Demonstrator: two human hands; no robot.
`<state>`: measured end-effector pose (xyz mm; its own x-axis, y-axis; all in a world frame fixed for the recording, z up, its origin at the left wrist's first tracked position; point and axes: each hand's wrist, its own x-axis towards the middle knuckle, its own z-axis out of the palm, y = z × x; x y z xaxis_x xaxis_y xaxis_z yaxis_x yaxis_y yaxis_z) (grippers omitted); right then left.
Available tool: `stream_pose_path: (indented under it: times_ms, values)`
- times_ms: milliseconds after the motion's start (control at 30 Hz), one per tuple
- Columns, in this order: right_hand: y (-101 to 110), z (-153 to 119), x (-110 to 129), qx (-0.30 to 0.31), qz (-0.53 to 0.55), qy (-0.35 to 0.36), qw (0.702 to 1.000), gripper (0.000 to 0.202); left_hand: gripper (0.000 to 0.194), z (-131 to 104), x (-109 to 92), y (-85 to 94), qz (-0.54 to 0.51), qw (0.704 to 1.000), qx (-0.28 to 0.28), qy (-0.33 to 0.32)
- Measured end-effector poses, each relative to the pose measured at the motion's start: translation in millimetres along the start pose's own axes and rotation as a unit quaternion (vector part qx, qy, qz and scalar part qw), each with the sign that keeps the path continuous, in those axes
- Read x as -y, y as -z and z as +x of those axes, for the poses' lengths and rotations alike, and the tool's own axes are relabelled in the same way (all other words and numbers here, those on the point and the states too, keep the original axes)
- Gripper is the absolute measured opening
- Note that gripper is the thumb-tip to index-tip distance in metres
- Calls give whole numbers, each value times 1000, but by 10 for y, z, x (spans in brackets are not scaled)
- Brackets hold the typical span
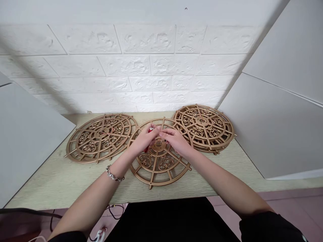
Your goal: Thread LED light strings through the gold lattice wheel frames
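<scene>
Over the middle gold openwork disc [152,184], my two hands meet near its hub. My left hand [148,137] is closed around a small red tool [146,149], whose kind is mostly hidden by the fingers. A silver top shows above that fist. My right hand [175,138] pinches with thumb and fingertips, touching or nearly touching the left fingertips. What lies in the pinch is too small to make out. Just below the hands, a thin wire-like curve shows at the hub. The disc lies flat, with scrollwork panels between its spokes.
To the left lie overlapping gold discs [83,158] of the same pattern. A taller stack of discs [228,134] stands at the right, touching the middle one. All rest on a pale wooden table [50,188]. A white brick-patterned wall [141,65] and side panels [282,134] enclose it.
</scene>
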<state>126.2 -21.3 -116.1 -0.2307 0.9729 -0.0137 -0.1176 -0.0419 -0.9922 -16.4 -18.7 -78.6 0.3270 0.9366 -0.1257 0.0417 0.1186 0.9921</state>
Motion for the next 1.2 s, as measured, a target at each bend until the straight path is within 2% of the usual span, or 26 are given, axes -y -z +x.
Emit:
stream_pose_path:
  times_ms: [133, 233, 367, 533, 1200]
  values:
    - [-6, 7, 4, 1, 14, -2, 1000, 22, 27, 35, 69, 21, -94, 989, 69, 86]
    - [-11, 10, 19, 17, 38, -8, 999, 19, 24, 25, 40, 23, -75, 988, 75, 110]
    - [-15, 4, 38, 24, 35, -12, 999, 14, 30, 11, -14, 31, -61, 986, 72, 140]
    - [-5, -18, 28, 34, -5, -20, 999, 17, 39, 0, -20, 24, -48, 986, 63, 148]
    - [-8, -59, 52, 60, -33, -27, 997, 17, 28, -1, -3, 33, 11, 984, 69, 165]
